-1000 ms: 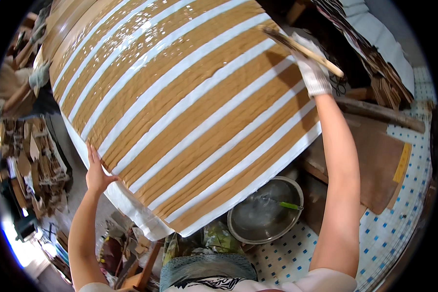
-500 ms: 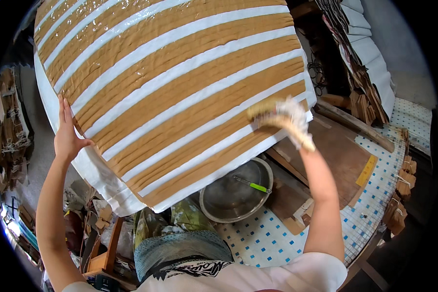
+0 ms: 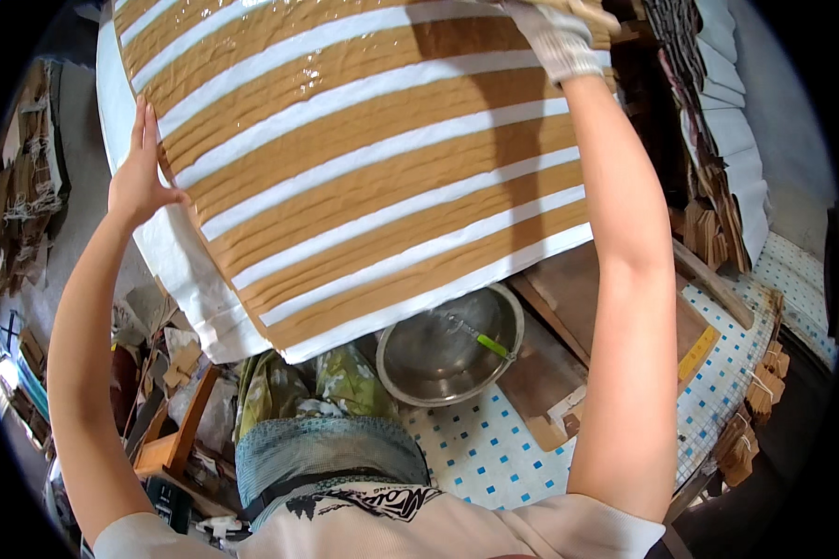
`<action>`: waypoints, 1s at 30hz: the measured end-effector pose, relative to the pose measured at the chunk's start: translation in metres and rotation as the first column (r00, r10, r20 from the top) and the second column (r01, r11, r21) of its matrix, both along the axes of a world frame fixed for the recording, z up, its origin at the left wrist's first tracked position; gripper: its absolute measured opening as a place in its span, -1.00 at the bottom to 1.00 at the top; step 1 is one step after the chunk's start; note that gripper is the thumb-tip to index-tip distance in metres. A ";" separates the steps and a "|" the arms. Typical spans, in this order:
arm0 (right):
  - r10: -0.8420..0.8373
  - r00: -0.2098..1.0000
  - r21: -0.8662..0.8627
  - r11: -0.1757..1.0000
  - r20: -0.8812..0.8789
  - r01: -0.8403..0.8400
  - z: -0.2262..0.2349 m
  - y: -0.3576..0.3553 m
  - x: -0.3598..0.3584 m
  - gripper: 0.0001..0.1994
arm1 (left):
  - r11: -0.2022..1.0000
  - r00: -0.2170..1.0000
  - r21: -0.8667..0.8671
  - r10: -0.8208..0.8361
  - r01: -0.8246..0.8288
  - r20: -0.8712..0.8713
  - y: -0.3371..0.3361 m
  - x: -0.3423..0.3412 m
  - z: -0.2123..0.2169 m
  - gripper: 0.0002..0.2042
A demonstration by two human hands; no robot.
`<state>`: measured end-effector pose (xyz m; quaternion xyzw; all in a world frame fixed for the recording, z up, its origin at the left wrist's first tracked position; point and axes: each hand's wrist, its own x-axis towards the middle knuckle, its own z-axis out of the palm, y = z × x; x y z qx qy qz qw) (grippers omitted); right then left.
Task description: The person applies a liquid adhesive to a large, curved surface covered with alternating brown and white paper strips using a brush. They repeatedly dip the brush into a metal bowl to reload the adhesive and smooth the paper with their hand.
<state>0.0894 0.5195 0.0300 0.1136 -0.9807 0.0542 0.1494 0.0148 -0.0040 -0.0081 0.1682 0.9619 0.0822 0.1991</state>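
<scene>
A large white sheet with brown crosswise strips [image 3: 373, 177] lies in front of me, shiny at its far part. My left hand [image 3: 140, 177] rests against its left edge, bare, fingers stretched out and thumb apart. At the far right of the sheet, my right hand [image 3: 557, 45] wears a whitish knit glove and is closed round a brush with a pale wooden body [image 3: 578, 11]. The top rim of the view cuts off part of the brush; its bristles are hidden.
Below the sheet's near edge stands a metal basin [image 3: 419, 368] with a green-handled tool [image 3: 489, 345] in it. Brown boards [image 3: 550, 391] lie on a blue-dotted surface [image 3: 480, 438]. Wood scraps and an orange-brown wooden frame [image 3: 182, 424] are at lower left; stacked strips [image 3: 708, 233] stand right.
My right hand has swept the brush away from me, from the sheet's near right corner to its far right. The sheet appears slightly higher and farther right in view; my left hand stays at its edge.
</scene>
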 end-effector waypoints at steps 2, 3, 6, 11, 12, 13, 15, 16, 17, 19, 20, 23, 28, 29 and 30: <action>-0.101 0.991 -0.231 0.966 0.086 0.119 -0.004 -0.023 -0.009 -0.80 | 0.998 0.997 -0.014 -0.055 0.054 -0.045 -0.005 0.000 -0.005 0.44; -0.142 0.981 -0.338 0.924 0.134 0.179 -0.008 -0.029 -0.010 -0.79 | 0.997 0.994 -0.021 -0.081 0.079 -0.070 -0.008 -0.001 -0.007 0.42; 0.128 0.982 -0.217 0.964 -0.141 -0.157 -0.078 0.003 0.079 -0.77 | 0.991 0.984 0.051 -0.117 0.125 -0.134 -0.014 -0.001 -0.013 0.42; 0.087 0.876 -0.175 0.985 0.475 -0.003 -0.095 -0.010 0.279 -0.79 | 0.995 1.000 0.095 -0.024 0.026 -0.017 -0.009 0.002 -0.008 0.49; 0.093 0.872 -0.147 0.989 0.480 -0.025 -0.091 -0.014 0.296 -0.84 | 0.992 0.999 0.121 -0.029 0.030 -0.013 -0.011 0.002 -0.007 0.49; 0.133 0.762 -0.141 0.988 0.634 -0.056 -0.078 -0.015 0.293 -0.86 | 0.989 0.999 0.146 -0.031 0.032 -0.012 -0.012 0.002 -0.010 0.49; 0.206 0.524 -0.160 0.978 0.826 -0.132 -0.036 -0.027 0.246 -0.88 | 0.981 0.990 0.172 -0.066 0.086 -0.122 -0.028 0.003 -0.026 0.51; 0.229 0.419 -0.175 0.971 0.879 -0.163 -0.020 -0.035 0.217 -0.89 | 0.990 0.995 0.130 -0.037 0.049 -0.096 -0.027 0.003 -0.025 0.52; 0.326 0.572 -0.338 0.937 0.753 -0.090 -0.026 -0.023 0.198 -0.86 | 0.993 0.998 0.112 -0.021 0.027 -0.053 -0.021 0.005 -0.018 0.51; 0.363 0.827 -0.507 0.855 0.429 -0.112 -0.032 -0.007 0.126 -0.78 | 0.999 0.998 0.007 0.032 -0.033 0.045 -0.003 0.004 0.002 0.49; 0.314 0.904 -0.434 0.885 0.290 -0.168 -0.026 -0.013 0.082 -0.79 | 0.999 0.998 -0.027 0.042 -0.041 0.040 0.000 0.007 0.008 0.48; -0.017 0.998 -0.146 0.989 0.061 0.026 0.007 -0.035 -0.042 -0.78 | 0.995 1.000 -0.096 0.018 -0.016 0.021 -0.002 0.004 0.007 0.47; -0.364 0.927 0.072 0.926 -0.089 0.370 -0.006 -0.090 -0.114 -0.81 | 0.996 0.999 -0.077 -0.036 0.034 -0.029 -0.005 -0.001 0.000 0.48; -0.093 0.994 -0.663 0.741 0.052 0.104 0.024 -0.138 -0.067 -0.82 | 0.996 1.000 -0.093 0.005 -0.006 -0.002 -0.011 0.005 0.001 0.48; -0.303 0.953 -0.188 0.934 0.033 0.303 -0.019 -0.103 -0.056 -0.72 | 0.996 1.000 -0.083 -0.009 0.009 0.003 0.001 0.000 0.004 0.48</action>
